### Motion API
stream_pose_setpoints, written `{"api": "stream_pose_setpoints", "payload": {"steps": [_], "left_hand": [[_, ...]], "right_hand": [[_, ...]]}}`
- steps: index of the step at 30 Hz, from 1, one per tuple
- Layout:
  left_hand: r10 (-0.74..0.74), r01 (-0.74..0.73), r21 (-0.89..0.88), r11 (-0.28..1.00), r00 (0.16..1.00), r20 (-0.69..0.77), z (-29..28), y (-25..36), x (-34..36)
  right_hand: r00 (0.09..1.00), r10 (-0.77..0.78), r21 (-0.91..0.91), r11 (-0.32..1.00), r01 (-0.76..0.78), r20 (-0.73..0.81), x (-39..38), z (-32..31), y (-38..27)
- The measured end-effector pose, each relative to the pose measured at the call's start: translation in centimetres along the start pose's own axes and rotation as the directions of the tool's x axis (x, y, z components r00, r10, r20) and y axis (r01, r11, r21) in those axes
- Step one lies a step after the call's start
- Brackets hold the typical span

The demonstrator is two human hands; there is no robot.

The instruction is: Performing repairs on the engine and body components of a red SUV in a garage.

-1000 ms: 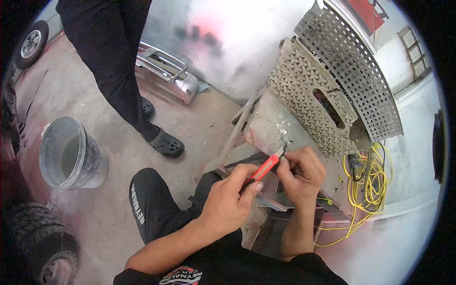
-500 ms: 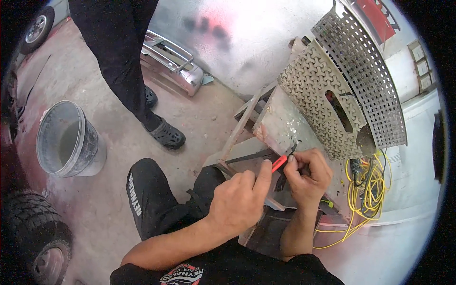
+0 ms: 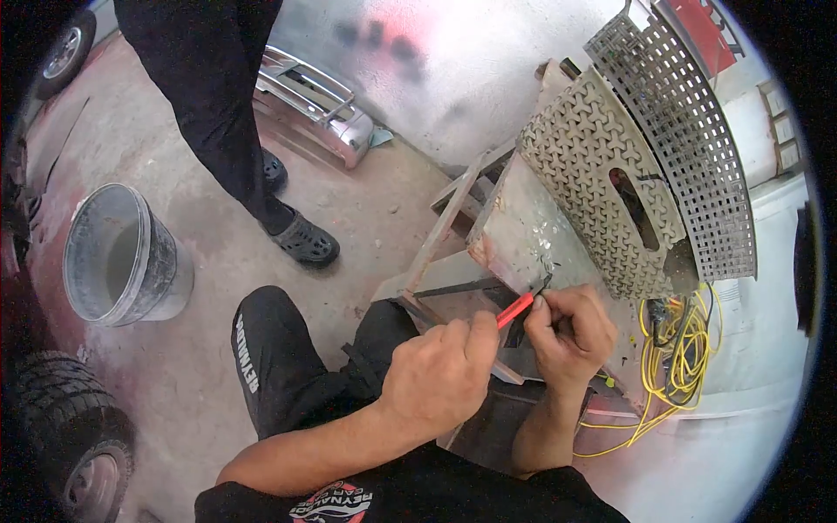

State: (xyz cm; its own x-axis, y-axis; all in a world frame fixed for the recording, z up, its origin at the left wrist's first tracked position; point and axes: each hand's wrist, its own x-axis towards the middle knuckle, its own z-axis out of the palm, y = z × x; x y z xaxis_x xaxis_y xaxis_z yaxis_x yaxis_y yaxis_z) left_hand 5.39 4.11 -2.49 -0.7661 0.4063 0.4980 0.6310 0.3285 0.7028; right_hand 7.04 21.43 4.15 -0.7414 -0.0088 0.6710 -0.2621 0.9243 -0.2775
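Observation:
My left hand, back upward, is closed around a red utility knife, with much of its handle hidden by my fingers. My right hand pinches a small, thin dark piece at the tip of the knife, where the blade is too small to make out clearly. Both hands are at the near edge of a stained, paint-marked board on a rough stand, with small scraps lying on it.
Woven plastic baskets stand on the board, beside coiled yellow cord. A bucket and tire are at left. Another person's legs stand ahead, near a silver bumper by the wall.
My left hand has turned over the knife, so its fingers now cover more of the handle and hide the thumb. My right hand and the knife tip sit slightly farther right in view.

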Motion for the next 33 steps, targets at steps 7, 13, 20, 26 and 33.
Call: {"api": "stream_pose_setpoints", "payload": {"steps": [7, 13, 20, 26, 33], "left_hand": [[-0.053, 0.046, 0.105, 0.993, 0.996, 0.066, -0.1, 0.1, 0.3], [-0.082, 0.081, 0.015, 0.997, 0.995, 0.065, 0.0, -0.3, 0.0], [-0.022, 0.022, -0.009, 1.000, 1.000, 0.019, -0.6, 0.7, 0.2], [-0.002, 0.000, 0.053, 0.999, 1.000, 0.027, -0.6, 0.6, 0.2], [-0.017, 0.013, 0.117, 0.993, 0.999, 0.033, 0.0, -0.1, 0.1]], "right_hand": [[1.000, 0.025, -0.023, 0.999, -0.025, -0.013, -0.2, -0.1, -0.1], [0.999, 0.042, -0.039, 0.998, -0.043, -0.028, -0.1, 0.0, -0.4], [0.998, 0.055, -0.026, 0.998, -0.056, -0.027, -0.2, -0.3, -0.4], [0.998, 0.055, 0.019, 0.998, -0.054, -0.012, -0.3, -0.2, -0.2], [1.000, 0.031, 0.030, 0.999, -0.031, -0.001, -0.2, -0.2, -0.2]]}}
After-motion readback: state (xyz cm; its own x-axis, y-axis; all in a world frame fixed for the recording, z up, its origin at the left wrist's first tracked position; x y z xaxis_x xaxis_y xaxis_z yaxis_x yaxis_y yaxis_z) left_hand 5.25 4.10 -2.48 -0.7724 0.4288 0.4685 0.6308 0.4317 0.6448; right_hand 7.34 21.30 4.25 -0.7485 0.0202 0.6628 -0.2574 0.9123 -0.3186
